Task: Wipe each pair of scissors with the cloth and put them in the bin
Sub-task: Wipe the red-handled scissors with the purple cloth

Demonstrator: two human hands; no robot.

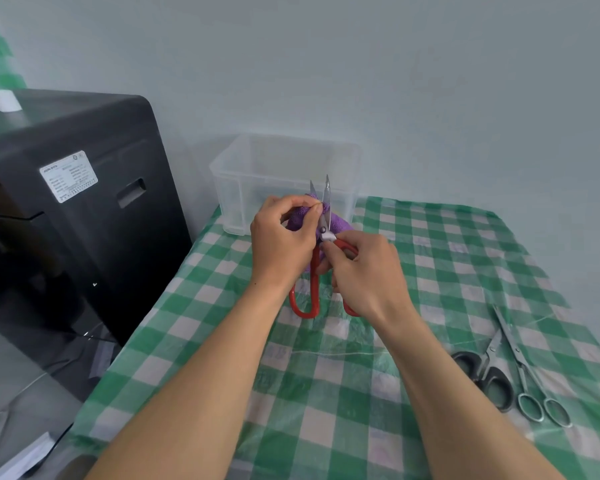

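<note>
Two pairs (490, 349) waiting near right; bin (222, 188) looking empty. My left hand (281, 237) is pinching cloth (298, 216) on a blade, right hand (368, 271) gripping the red scissors (314, 278).

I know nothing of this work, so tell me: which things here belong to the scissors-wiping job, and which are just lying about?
Part of the job: red-handled scissors, purple cloth, clear bin, black-handled scissors and steel scissors lying on the right.
Just lying about: black machine, checked tablecloth.
</note>
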